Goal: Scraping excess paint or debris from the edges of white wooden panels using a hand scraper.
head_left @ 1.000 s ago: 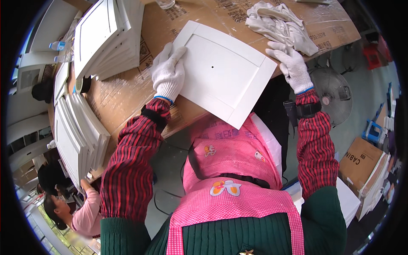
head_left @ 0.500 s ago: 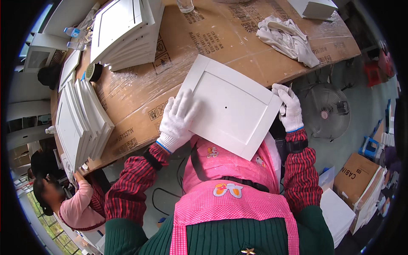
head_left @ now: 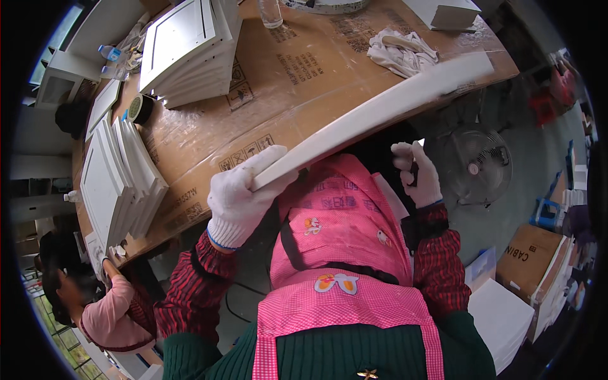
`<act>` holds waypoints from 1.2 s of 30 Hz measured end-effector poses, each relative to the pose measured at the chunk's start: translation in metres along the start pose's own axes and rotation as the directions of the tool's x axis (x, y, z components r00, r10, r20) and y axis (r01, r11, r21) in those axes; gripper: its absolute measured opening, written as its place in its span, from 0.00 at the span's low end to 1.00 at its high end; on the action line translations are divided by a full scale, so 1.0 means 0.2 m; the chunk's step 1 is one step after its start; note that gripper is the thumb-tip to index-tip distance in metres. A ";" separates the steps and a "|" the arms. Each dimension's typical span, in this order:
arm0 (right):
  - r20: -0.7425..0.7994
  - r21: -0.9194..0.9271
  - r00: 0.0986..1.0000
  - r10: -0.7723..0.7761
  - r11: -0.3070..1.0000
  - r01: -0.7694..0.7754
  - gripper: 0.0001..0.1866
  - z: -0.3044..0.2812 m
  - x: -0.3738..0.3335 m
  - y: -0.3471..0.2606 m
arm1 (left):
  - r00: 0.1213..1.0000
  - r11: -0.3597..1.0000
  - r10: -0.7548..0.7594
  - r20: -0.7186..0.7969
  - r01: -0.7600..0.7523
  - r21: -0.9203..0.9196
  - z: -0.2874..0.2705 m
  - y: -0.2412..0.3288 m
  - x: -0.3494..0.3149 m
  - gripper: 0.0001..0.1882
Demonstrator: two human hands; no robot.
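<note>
A white panel (head_left: 373, 117) stands tilted up on edge, its narrow side toward me, reaching from my left hand out to the right along the table's near edge. My gloved left hand (head_left: 239, 196) is closed around the panel's near-left end, thumb on top and fingers beneath. Apart from the panel, my gloved right hand (head_left: 423, 180) is raised with curled fingers. It holds a small dark tool with a bright, pointed tip (head_left: 421, 143); its exact kind is too small to make out.
Stacked white panels (head_left: 190, 54) and leaning ones (head_left: 117, 183) occupy the left of the cardboard-covered table (head_left: 278, 95). A crumpled white cloth (head_left: 402, 52) lies beyond the panel. To the right stand a floor fan (head_left: 478, 166) and a carton (head_left: 529, 259). Another person (head_left: 117, 307) works at lower left.
The panel, lying face up before, has been tipped up onto its edge and swung to the right. My right hand has let go of its corner; my left hand now grips its end.
</note>
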State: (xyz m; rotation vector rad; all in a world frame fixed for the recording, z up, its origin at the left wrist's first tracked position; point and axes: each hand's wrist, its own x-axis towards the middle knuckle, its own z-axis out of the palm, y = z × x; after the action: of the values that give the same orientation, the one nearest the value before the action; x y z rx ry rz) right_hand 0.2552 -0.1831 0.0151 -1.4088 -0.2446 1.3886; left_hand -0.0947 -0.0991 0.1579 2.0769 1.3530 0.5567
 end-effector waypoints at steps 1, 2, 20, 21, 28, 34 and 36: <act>-0.006 -0.010 1.000 -0.012 1.000 0.012 0.28 0.01 -0.02 0.00 | 0.997 0.993 -0.040 -0.065 0.032 -0.115 0.00 -0.05 -0.02 0.22; -0.008 -0.023 1.000 -0.019 1.000 0.019 0.30 0.01 -0.02 0.02 | 0.981 0.965 -0.189 -0.028 0.181 -0.190 -0.02 -0.11 -0.02 0.23; 0.030 -0.664 0.910 -0.413 0.673 0.327 0.18 0.25 0.03 0.12 | 0.964 0.730 -0.265 -0.005 0.204 0.653 -0.06 -0.79 0.26 0.27; 0.053 -0.773 0.879 -0.475 0.538 0.337 0.18 0.29 0.04 0.10 | 0.992 0.739 -0.096 -0.086 0.129 0.661 -0.06 -0.80 0.28 0.26; 0.318 -0.805 0.629 -0.710 0.148 0.574 0.16 0.52 0.31 0.01 | 0.998 0.851 0.059 -0.031 -0.034 0.524 0.12 -0.99 0.43 0.39; 0.371 -0.885 0.636 -0.677 -0.050 0.463 0.15 0.64 0.40 -0.03 | 0.998 0.837 0.052 -0.045 -0.019 0.547 0.16 -0.99 0.46 0.40; 0.383 -0.894 0.622 -0.683 -0.106 0.435 0.15 0.65 0.40 -0.02 | 0.999 0.836 0.035 -0.034 -0.011 0.549 0.16 -0.97 0.46 0.40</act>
State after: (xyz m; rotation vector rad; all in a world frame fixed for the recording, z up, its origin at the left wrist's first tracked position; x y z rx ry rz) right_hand 0.1749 -0.0528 0.0074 -2.0107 -1.6895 0.0917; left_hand -0.1689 0.0373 0.0062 2.5459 1.6596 0.2292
